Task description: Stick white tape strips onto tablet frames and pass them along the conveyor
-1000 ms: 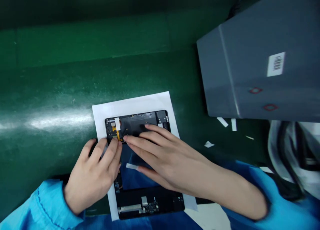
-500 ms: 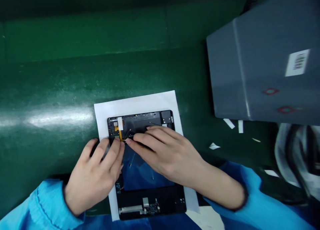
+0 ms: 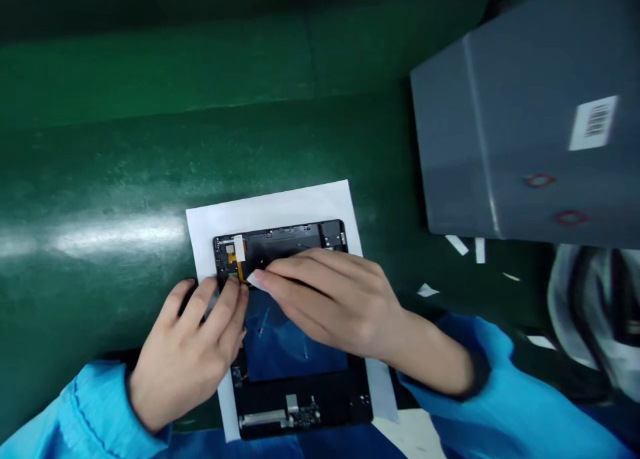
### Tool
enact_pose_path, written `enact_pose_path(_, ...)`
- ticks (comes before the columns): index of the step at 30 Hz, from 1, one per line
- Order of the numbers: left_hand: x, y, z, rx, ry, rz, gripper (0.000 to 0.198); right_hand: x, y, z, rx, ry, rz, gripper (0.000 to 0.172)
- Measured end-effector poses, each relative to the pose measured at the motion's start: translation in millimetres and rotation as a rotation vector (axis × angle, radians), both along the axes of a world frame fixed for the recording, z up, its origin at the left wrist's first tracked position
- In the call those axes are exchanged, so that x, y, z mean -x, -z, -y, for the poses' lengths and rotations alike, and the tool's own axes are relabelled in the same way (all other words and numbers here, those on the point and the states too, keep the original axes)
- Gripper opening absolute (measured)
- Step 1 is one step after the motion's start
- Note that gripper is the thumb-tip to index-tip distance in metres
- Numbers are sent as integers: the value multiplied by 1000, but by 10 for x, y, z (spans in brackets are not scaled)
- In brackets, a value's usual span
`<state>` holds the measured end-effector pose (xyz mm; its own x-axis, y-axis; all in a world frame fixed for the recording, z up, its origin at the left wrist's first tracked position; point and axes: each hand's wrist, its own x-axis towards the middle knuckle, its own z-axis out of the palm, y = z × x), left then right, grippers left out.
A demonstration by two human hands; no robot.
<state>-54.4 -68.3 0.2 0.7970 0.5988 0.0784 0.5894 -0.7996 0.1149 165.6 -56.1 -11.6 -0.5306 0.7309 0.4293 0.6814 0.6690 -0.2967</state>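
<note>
An opened tablet [image 3: 320,396] lies on a white sheet [image 3: 270,206], its circuit boards and a blue inner panel [image 3: 295,346] showing. Near its upper left are an orange ribbon cable [image 3: 241,270] and a white strip of tape [image 3: 239,248]. My left hand [image 3: 193,349] rests over the tablet's left side, fingers bent but apart, the index and middle fingertips touching down beside the ribbon cable. Between thumb and index finger, my right hand [image 3: 340,299] pinches a small white piece of tape [image 3: 255,281] just right of the left fingertips.
A large grey case [image 3: 500,139] with a barcode label [image 3: 594,122] stands at the right on the green table [image 3: 125,159]. Several white scraps [image 3: 428,290] are scattered below it. At the far right edge lies a blurred whitish bundle with dark bands [image 3: 580,312].
My right hand has tilted and its wrist has shifted slightly left; more of the white piece shows between its fingertips. My left hand stays nearly still on the tablet.
</note>
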Motion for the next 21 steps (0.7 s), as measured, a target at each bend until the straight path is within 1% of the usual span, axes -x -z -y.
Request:
enact_pose_path(4, 3, 6, 0, 5, -5, 20, 36, -54, 10, 61, 32, -64, 107, 17)
enact_pose_path(7, 7, 9, -12, -1, -4, 48, 35, -58, 32, 99, 30, -67, 184, 20)
enact_pose_path(9, 9, 10, -20, -12, 3, 58, 34, -48, 54, 108, 26, -55, 160, 20)
enact_pose_path(12, 11, 6, -30, -31, 11, 69, 32, -34, 95, 106, 15, -16, 22, 17)
enact_pose_path(14, 9, -2, -34, -35, 13, 70, 31, -30, 124, 103, -6, 10, -46, 19)
enact_pose_path(17, 6, -9, -38, -36, 14, 68, 32, -29, 154, 104, -52, 2, -3, 19)
enact_pose_path(21, 3, -3, -42, -39, 18, 69, 31, -34, 140, 96, -40, -45, 102, 19)
